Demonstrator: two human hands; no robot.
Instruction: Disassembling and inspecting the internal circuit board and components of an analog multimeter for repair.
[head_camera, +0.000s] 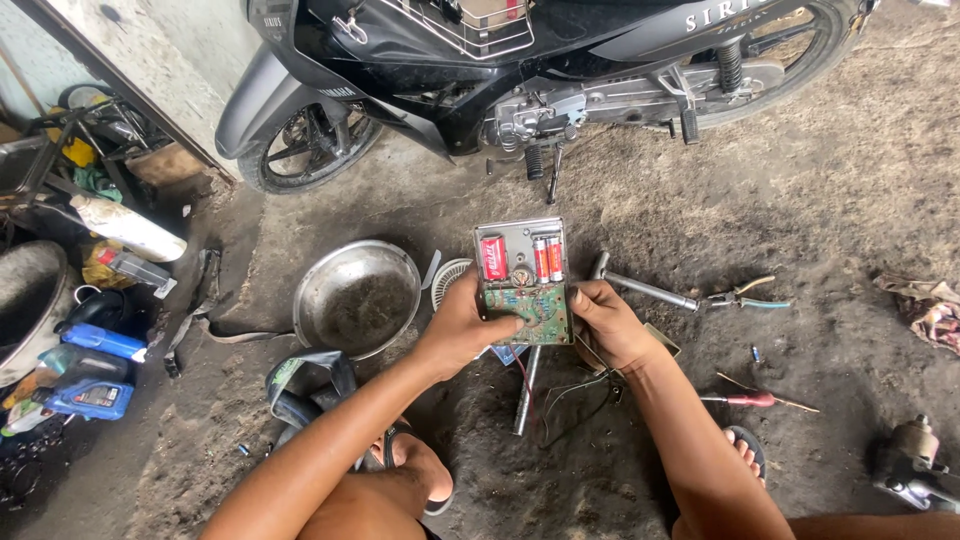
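Head view: both hands hold an opened device (523, 282), a small grey case lying face-up between them, just above the person's knees. The left hand (462, 330) clasps its left edge, thumb laid across the green circuit board (530, 313) in the lower half, fingers curled underneath. The right hand (606, 322) grips the right edge, thumb on the rim, fingers wrapped behind; how far those hidden fingers spread I cannot tell. In the case's upper half sit a red battery (493, 258) on the left and two slimmer cells (548, 259) on the right. Thin wires (575, 390) hang from below the case to the ground between the forearms.

Just left of the left hand lies a metal bowl (357, 297), with a small white fan grille (452, 280) between the bowl and the case. Right of the right hand lie a metal rod (650, 291) and, farther out, pliers (748, 296). A red-handled screwdriver (748, 399) lies near the right forearm. Beyond the hands stands a black motorbike (480, 70). Well left of the left arm are blue oil bottles (90, 385). Both feet wear sandals on the dirt floor (800, 200).
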